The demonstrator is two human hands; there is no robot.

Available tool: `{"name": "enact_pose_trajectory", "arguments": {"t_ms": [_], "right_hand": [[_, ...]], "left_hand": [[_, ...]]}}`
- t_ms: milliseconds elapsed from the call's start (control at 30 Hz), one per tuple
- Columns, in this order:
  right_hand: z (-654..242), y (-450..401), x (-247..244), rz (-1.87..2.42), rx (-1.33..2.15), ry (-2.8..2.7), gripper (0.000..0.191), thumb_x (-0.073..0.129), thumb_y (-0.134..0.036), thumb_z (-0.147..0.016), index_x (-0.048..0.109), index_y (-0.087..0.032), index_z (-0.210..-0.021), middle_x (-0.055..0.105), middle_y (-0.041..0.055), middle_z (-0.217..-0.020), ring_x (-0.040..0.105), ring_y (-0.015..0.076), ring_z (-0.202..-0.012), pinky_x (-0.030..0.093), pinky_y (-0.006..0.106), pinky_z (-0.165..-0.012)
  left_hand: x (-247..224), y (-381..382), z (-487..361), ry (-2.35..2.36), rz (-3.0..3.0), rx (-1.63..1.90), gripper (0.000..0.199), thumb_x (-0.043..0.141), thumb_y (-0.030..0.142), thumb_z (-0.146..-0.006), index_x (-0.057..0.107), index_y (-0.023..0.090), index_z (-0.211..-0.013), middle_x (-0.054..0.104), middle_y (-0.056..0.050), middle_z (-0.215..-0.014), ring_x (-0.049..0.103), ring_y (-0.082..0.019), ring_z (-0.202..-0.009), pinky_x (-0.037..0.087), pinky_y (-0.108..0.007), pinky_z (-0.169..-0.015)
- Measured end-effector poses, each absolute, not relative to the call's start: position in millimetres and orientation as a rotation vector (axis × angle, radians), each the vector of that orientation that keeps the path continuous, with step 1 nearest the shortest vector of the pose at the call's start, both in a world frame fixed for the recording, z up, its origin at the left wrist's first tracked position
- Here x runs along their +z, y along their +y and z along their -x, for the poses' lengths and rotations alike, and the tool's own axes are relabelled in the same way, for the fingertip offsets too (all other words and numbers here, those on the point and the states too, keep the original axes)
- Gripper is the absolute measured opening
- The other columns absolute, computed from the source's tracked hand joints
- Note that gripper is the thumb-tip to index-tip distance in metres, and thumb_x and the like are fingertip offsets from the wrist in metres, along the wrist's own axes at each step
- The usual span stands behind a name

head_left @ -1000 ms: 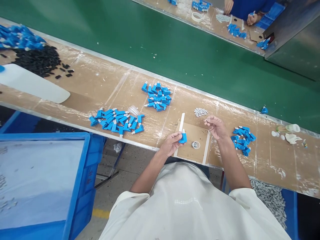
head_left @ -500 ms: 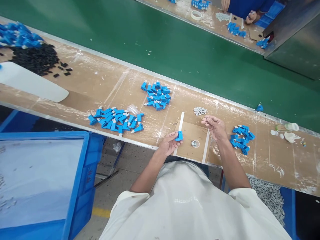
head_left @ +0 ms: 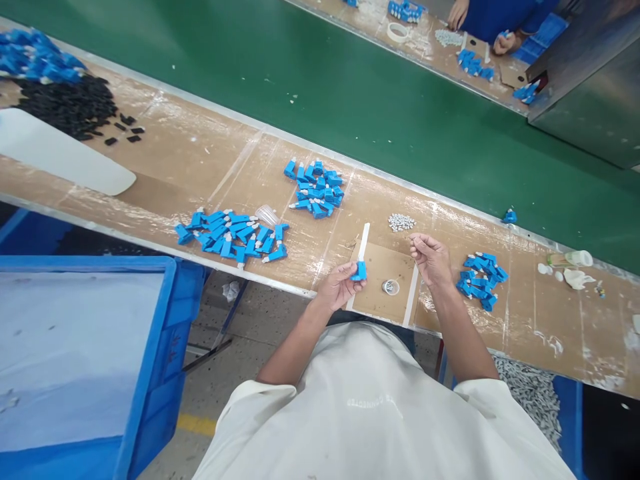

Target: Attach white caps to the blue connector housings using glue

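Note:
My left hand is closed on a small blue plastic part, held over the left edge of a taped cardboard sheet. To the right, my right hand is raised with thumb and fingers pinched together; whatever lies between the fingertips is too small to make out. Just behind it is a heap of small grey-white pieces. A little clear cup with tiny dark bits stands on the cardboard between my hands. Several blue parts lie beside my right wrist.
Left along the table are two groups of blue parts, a clear plastic cup, a white board and a black heap. A blue crate stands below. Across the green surface, a person's hand holds something blue.
My right hand has shifted slightly right, away from the grey-white pieces, its fingers still pinched. My left hand keeps the blue part in nearly the same place. The view has moved a little.

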State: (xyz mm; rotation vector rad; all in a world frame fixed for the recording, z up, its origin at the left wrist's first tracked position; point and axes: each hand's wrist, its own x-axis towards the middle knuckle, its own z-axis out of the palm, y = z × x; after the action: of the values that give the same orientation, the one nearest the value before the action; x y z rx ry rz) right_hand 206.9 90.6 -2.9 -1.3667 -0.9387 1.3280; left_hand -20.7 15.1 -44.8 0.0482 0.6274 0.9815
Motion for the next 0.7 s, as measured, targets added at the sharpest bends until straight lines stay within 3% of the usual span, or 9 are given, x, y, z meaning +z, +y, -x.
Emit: {"name": "enact_pose_trajectory", "arguments": {"t_ms": [200,367,533,700], "right_hand": [[-208.7,89.7,-9.7,1.463,1.214,-0.984,0.04,0.093,-0.05,-0.061,0.078,-0.021,-0.085,0.078,0.0046,-0.081,0.074,0.0162,-0.072,0.062,0.025,-0.062],[-221.2,102.1,-20.7,1.713,1.057,-1.3,0.037,0.078,-0.052,-0.076,0.075,-0.018,-0.089,0.077,0.0077,-0.081,0.075,0.021,-0.074,0.064,0.034,-0.069],[-231.8,113.9,-26.3,1.807,0.705,-1.696,0.03,0.061,-0.04,-0.087,0.079,-0.017,-0.092,0.078,0.0092,-0.091,0.072,0.0224,-0.075,0.061,0.038,-0.075],[-229.1,117.1,-24.0,1.847,0.597,-1.87,0.028,0.054,-0.031,-0.088,0.08,-0.019,-0.088,0.079,0.0078,-0.085,0.073,0.0245,-0.077,0.058,0.036,-0.076]], "left_hand": [[-43.2,16.3,18.9,0.622,-0.089,0.976,0.03,0.088,0.027,-0.072,0.063,0.013,-0.081,0.067,-0.002,-0.068,0.065,-0.011,-0.057,0.049,-0.019,-0.051],[-41.8,17.0,17.8,0.63,-0.093,0.991,0.036,0.091,0.028,-0.067,0.062,0.012,-0.08,0.066,-0.002,-0.067,0.065,-0.012,-0.057,0.05,-0.019,-0.05],[-44.6,16.5,18.5,0.633,-0.069,1.002,0.031,0.088,0.026,-0.071,0.064,0.011,-0.083,0.067,-0.003,-0.068,0.065,-0.012,-0.058,0.05,-0.02,-0.051],[-48.0,16.1,19.1,0.627,-0.053,1.011,0.029,0.088,0.026,-0.072,0.066,0.011,-0.084,0.066,-0.004,-0.07,0.064,-0.012,-0.059,0.048,-0.02,-0.051]]}}
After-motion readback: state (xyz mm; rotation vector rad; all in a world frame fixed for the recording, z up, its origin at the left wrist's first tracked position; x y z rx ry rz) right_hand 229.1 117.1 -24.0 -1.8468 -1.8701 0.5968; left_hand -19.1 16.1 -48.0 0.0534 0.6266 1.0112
